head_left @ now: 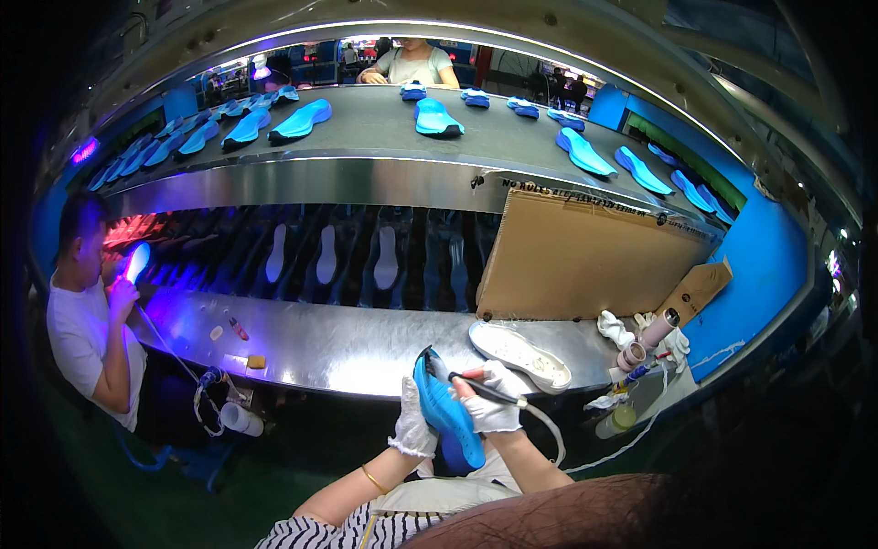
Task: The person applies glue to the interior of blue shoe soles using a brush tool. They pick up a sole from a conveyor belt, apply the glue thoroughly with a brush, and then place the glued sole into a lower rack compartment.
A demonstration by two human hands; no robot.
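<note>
Now, hands: both wear white gloves and work low in the frame, just right of centre.
Left hand point(413, 423): wrapped around the near side of a blue shoe sole point(445, 410), holding it up on edge.
Right hand point(489, 400): closed on a dark pen-like tool point(483, 389) whose tip touches the sole's upper end; a pale hose point(547, 426) trails from it.
Blue shoe sole: between the two hands, in front of the steel bench point(347, 343).
White sole point(519, 354): flat on the bench, just above the right hand.
Cardboard sheet point(576, 261): upright behind the white sole, right of centre.
Conveyor point(366, 128): across the top, carrying blue soles.
Person in white shirt point(87, 320): far left, holding a glowing sole point(137, 261) near a violet light.
</note>
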